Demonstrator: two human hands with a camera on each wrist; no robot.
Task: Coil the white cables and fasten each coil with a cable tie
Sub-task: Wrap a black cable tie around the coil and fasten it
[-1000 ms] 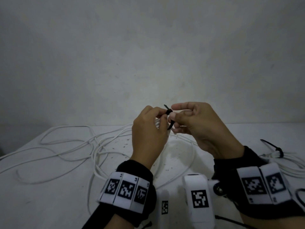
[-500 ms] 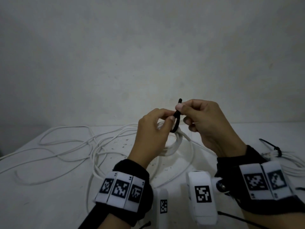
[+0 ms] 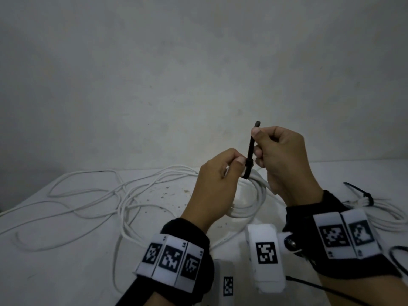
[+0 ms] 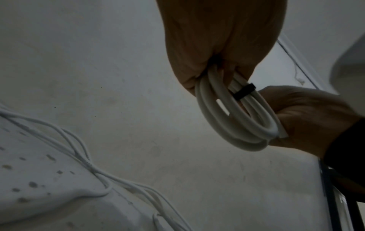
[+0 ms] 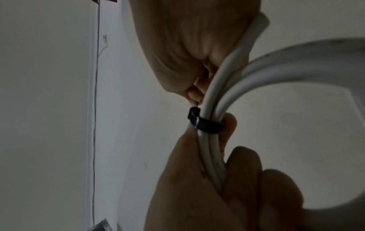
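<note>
Change: your right hand (image 3: 284,160) now stands higher than it did a second ago, and the black tail of the cable tie (image 3: 250,151) runs far longer out of its head; the loop that hung slack round the coil (image 3: 249,202) then is now drawn close against the strands.
Meaning: I judge this tie is nearly cinched; one more short pull should lock this coil, and then the loose cables come next.
Left grip: your left hand (image 3: 217,184) pinches the coil right beside the tie's head, thumb and forefinger curled round the white strands.
Right grip: your right hand pinches the tie's tail between thumb and forefinger, the other fingers curled in beside the coil.
Where the coil is: held up between both hands above the surface (image 3: 66,272), its lower loops hanging toward it; the right wrist view shows the band wrapped tight across the strands.
Count, ties: two on coils, the one in your hands and one on the finished bundle (image 3: 379,210) at your right; a further black strip at the right edge may be a spare, I cannot tell.
Count, coils: two, one in hand, one done.
Count, loose cables (image 3: 88,204): tangled loops at your left; I cannot count them.
</note>
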